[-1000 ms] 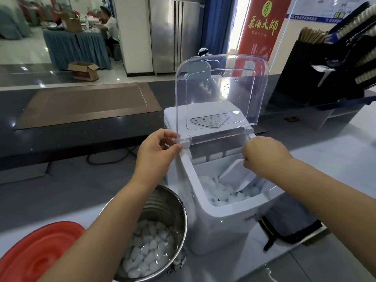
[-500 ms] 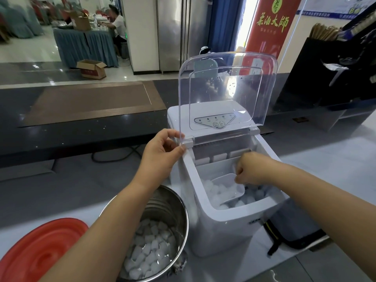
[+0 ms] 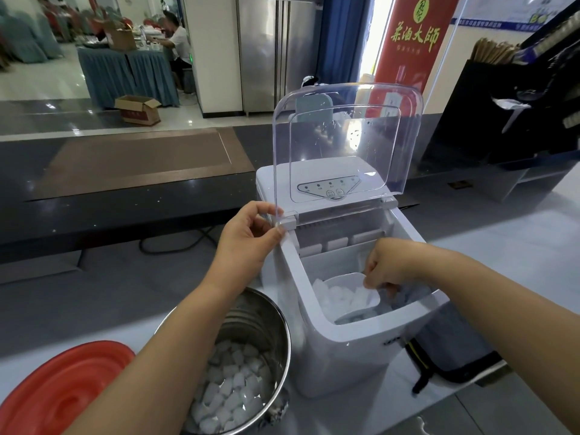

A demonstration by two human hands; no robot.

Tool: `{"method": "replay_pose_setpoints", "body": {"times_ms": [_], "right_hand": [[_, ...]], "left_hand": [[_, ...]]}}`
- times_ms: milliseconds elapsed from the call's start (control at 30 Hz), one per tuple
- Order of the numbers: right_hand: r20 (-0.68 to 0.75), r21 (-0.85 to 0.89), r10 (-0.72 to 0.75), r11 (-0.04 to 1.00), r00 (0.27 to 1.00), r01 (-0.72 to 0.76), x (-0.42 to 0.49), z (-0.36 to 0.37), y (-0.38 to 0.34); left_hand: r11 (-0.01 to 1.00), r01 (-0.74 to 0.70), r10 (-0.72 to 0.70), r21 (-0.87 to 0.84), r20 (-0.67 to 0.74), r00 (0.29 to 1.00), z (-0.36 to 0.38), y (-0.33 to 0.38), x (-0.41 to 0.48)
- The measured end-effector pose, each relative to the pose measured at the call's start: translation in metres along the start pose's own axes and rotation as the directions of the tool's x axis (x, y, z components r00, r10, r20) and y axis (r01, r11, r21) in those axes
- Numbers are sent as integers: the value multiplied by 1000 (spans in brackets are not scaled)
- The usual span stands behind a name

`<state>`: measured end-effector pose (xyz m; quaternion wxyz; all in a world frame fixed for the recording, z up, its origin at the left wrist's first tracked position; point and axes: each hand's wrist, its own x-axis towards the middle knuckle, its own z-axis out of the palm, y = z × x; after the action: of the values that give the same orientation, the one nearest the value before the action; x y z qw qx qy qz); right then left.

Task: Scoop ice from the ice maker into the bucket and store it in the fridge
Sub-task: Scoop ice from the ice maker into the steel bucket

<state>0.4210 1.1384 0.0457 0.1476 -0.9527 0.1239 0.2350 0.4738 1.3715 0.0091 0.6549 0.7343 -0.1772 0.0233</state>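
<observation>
Here, we look down over our two bare arms at a white plastic countertop ice maker (image 3: 339, 356) standing on a pale grey counter (image 3: 518, 240). Its clear, domed plastic lid (image 3: 345, 142) stands raised upright at the back. Our left hand (image 3: 248, 243) pinches the lid's lower left corner, beside the hinge, between the thumb and curled fingers. Our right hand (image 3: 389, 265) reaches down inside the open ice bin, fingers curled round the right end of a translucent white plastic scoop (image 3: 372, 304). The scoop lies low in the bin with white ice cubes (image 3: 339, 298) in its bowl and more ice around it. Just left of the machine, close against its side, stands a round stainless steel bucket (image 3: 279, 328), partly filled with more of the same cubes; our left forearm crosses above it. A round red plastic cover (image 3: 62, 394) lies at the lower left edge, near the bucket. A dark grey bag with black straps (image 3: 455, 350) sits against the machine's right side. Far behind, beyond a long dark bar top (image 3: 125, 211), a tall stainless steel fridge (image 3: 276, 58) stands against the wall.
</observation>
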Motion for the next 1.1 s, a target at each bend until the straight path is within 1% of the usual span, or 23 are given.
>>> {"method": "replay_pose_setpoints", "body": {"times_ms": [167, 500, 767, 867, 967, 1100], "right_hand": [[8, 48, 12, 999, 1000, -13, -8, -3, -3], [22, 237, 50, 970, 999, -54, -22, -8, -3], [-13, 439, 120, 893, 993, -102, -38, -16, -1], [-28, 433, 127, 895, 991, -103, -45, -19, -4], [-61, 435, 123, 897, 990, -85, -53, -22, -9], [-101, 467, 94, 884, 991, -36, -65, -24, -18]], "left_hand": [[1000, -7, 7, 12, 10, 1000, -1, 0, 1], [1000, 1, -1, 8, 31, 1000, -3, 1, 1], [1000, 27, -27, -13, 55, 998, -5, 4, 1], [999, 48, -49, 4, 80, 996, -9, 8, 1], [999, 40, -43, 22, 111, 993, -18, 12, 0], [999, 45, -48, 30, 104, 993, -33, 16, -3]]}}
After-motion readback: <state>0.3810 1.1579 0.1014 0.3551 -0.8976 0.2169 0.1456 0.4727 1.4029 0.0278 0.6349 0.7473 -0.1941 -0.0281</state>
